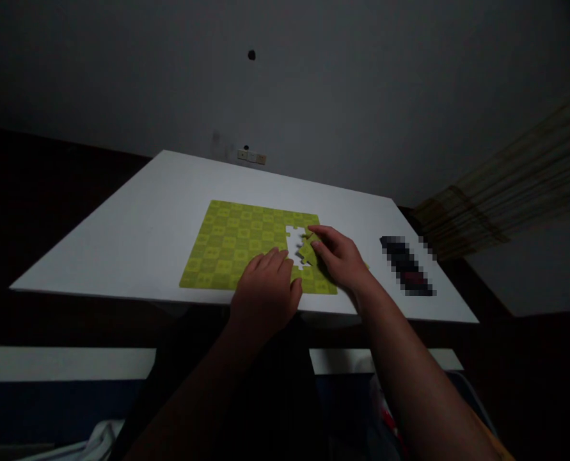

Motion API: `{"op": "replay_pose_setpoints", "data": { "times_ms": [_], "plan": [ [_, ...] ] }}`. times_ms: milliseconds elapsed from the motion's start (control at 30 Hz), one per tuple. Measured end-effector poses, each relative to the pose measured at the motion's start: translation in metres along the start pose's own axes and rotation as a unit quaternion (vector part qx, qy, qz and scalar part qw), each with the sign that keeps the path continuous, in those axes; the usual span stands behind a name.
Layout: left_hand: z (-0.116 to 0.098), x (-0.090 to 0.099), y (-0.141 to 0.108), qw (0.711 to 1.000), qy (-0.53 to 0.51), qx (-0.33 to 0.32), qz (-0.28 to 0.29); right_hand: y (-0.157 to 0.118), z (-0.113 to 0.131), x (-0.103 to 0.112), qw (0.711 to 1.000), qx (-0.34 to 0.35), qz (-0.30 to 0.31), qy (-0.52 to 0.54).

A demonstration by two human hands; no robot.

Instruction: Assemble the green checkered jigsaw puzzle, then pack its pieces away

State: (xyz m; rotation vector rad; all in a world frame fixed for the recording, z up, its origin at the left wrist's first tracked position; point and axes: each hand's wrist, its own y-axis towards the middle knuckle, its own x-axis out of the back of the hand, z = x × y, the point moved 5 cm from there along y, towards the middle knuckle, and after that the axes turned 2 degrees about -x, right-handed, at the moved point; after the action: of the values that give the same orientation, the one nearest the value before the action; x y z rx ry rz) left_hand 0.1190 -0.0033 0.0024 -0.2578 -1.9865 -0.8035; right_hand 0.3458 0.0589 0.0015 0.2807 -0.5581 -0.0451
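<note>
A yellow-green jigsaw puzzle [231, 243] with a checkered pattern lies assembled on a white table [121, 243]. A jagged gap [294, 243] near its right side shows the white surface. My right hand [340, 256] is over the puzzle's right part, its fingertips on a loose jigsaw piece [308, 251] beside the gap. That piece looks tilted, and its lower part is hidden by my fingers. My left hand [265, 288] rests palm-down on the puzzle's near edge, just left of the gap, and covers whatever lies beneath it.
A dark rectangular object [406, 266], too blurred to identify, lies on the table right of the puzzle. Wall sockets [251, 157] sit behind the far edge. A mesh curtain [505, 192] hangs at the right. White ledges [59, 363] lie below the table.
</note>
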Motion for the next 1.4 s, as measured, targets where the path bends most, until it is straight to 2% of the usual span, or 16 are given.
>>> {"op": "replay_pose_setpoints", "data": {
  "times_ms": [133,233,300,533,667,767,933,1033,1200,1400],
  "plan": [
    [0.001,0.001,-0.002,1.000,-0.016,0.007,-0.013,-0.004,0.007,-0.006,0.999,0.020,0.026,-0.008],
    [0.001,0.002,-0.003,0.999,-0.024,0.019,-0.028,-0.004,0.022,-0.006,0.992,0.075,0.089,-0.047],
    [0.000,0.004,-0.004,0.999,-0.028,0.015,-0.037,0.001,0.031,-0.004,0.986,0.086,0.129,-0.061],
    [-0.001,0.008,-0.004,0.999,-0.042,0.026,-0.018,0.050,0.053,-0.003,0.942,0.057,0.307,-0.121],
    [-0.004,0.011,-0.003,0.998,-0.043,0.018,-0.030,0.068,0.056,-0.006,0.921,0.088,0.358,-0.130],
    [-0.004,0.012,-0.002,0.998,-0.041,0.022,-0.031,0.067,0.050,-0.008,0.923,0.089,0.356,-0.113],
    [-0.004,0.012,-0.002,0.999,-0.038,0.021,-0.028,0.063,0.042,-0.007,0.942,0.078,0.318,-0.082],
    [-0.004,0.012,-0.003,0.999,-0.032,0.020,-0.029,0.063,0.038,-0.007,0.939,0.067,0.325,-0.085],
    [-0.003,0.011,-0.003,0.999,-0.011,0.031,-0.009,0.064,0.035,-0.003,0.943,0.061,0.309,-0.107],
    [-0.007,0.011,0.001,1.000,0.001,0.003,0.023,0.064,0.031,-0.004,0.949,0.071,0.284,-0.121]
  ]
}}
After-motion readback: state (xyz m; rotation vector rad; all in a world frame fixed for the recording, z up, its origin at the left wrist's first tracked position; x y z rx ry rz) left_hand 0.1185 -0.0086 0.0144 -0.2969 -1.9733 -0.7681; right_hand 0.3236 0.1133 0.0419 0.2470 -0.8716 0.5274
